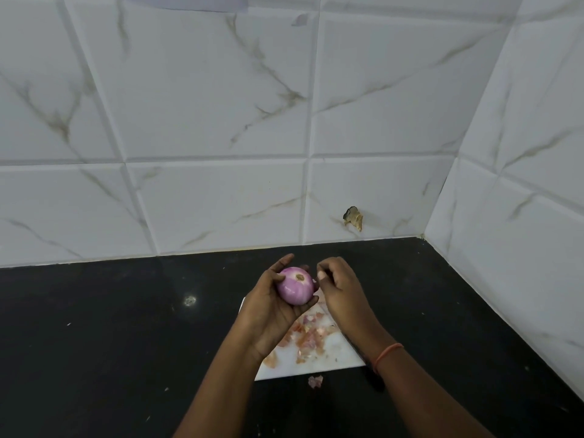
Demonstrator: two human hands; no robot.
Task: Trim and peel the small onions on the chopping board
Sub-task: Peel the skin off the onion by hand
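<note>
A small purple onion point(295, 286), mostly peeled and glossy, sits in my left hand point(268, 308), whose fingers curl round it above the white chopping board point(331, 358). Its trimmed end faces the camera. My right hand point(339, 286) is just to the right of the onion, fingertips pinched together at its side on what looks like a thin strip of skin. Loose pink and brown onion skins point(308, 338) lie scattered on the board under both hands. No knife is in view.
The board lies on a black stone counter point(126, 327). One scrap of skin point(315, 381) lies on the counter just in front of the board. White marble-look tiled walls meet in a corner at the back right, with a chipped hole point(353, 217) in one tile.
</note>
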